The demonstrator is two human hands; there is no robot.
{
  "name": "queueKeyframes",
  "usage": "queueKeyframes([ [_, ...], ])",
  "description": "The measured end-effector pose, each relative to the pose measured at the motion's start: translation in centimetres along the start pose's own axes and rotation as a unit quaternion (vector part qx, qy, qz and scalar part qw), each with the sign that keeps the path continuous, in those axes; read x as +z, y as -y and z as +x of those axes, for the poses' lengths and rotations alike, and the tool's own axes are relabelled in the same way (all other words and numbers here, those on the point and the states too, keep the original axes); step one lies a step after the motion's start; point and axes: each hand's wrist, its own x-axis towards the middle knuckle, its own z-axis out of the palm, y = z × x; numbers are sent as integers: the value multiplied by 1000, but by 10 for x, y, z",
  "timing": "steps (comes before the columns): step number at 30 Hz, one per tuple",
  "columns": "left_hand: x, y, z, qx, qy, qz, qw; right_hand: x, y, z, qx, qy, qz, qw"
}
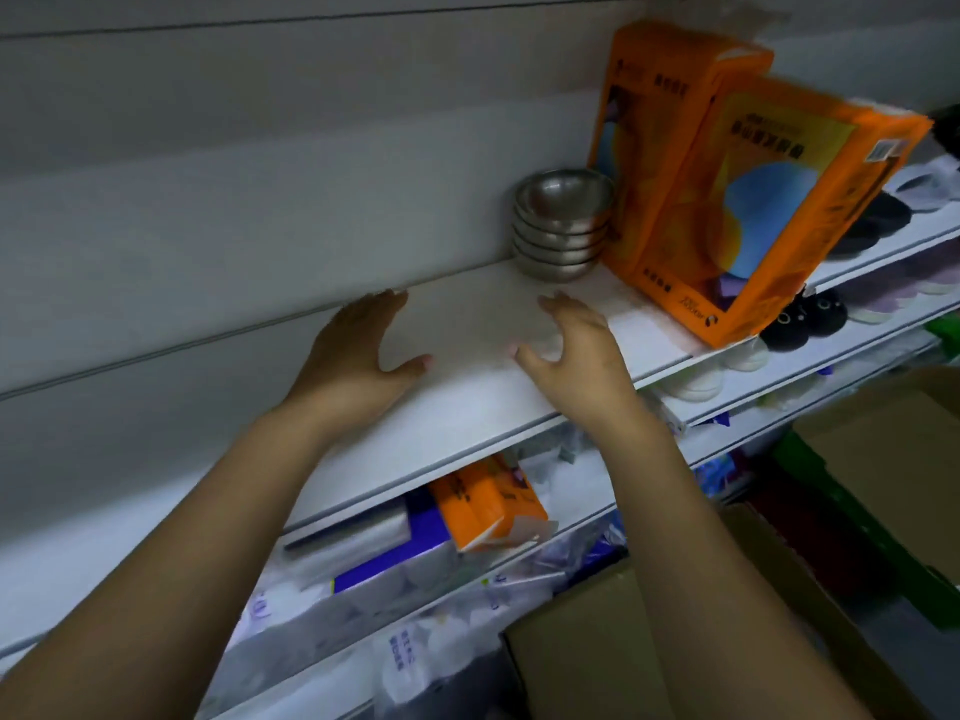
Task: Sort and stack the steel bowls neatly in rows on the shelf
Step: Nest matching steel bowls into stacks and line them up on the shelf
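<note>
Left hand (358, 350): fingers straight and spread, holding nothing, over the white shelf (457, 407).
Right hand (576, 350): fingers loosely bent and spread, holding nothing, beside the left with bare shelf between.
Stack of steel bowls (563, 226): nested, upright, at the shelf's back by the wall, beyond both hands and apart from them.
2 orange tissue packs (769, 215): standing tilted, just right of the stack.
Lower shelf: 1 smaller orange tissue pack (488, 504).
Cardboard box (649, 641): below right.

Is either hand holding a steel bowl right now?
No, the left hand and right hand are open and empty; the bowl stack sits apart behind them.
</note>
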Motion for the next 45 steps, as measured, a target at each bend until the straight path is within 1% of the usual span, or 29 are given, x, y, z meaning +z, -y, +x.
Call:
queueKeyframes([
  [4,-34,42,-69,-27,-45,31,998,30,55,-47,-34,44,25,998],
  [10,-92,100,-177,-81,-144,2,986,75,140,-105,-77,95,44,992],
  [15,-141,149,-271,-144,-218,-9,965,125,220,-151,-136,147,60,978],
  [20,-185,194,-366,-215,-281,24,935,179,301,-201,-208,199,77,954],
  [27,-230,238,-481,-299,-346,38,889,247,400,-270,-312,285,87,902],
  [30,-245,253,-515,-333,-366,42,868,268,438,-290,-354,305,96,879],
  [34,-261,270,-549,-368,-381,68,845,292,484,-307,-395,303,118,859],
  [38,-283,296,-568,-385,-395,68,831,319,524,-311,-411,307,147,845],
  [41,-303,327,-580,-399,-392,77,825,346,555,-309,-429,308,141,837],
  [45,-336,368,-581,-419,-403,77,810,385,600,-299,-430,302,139,839],
])
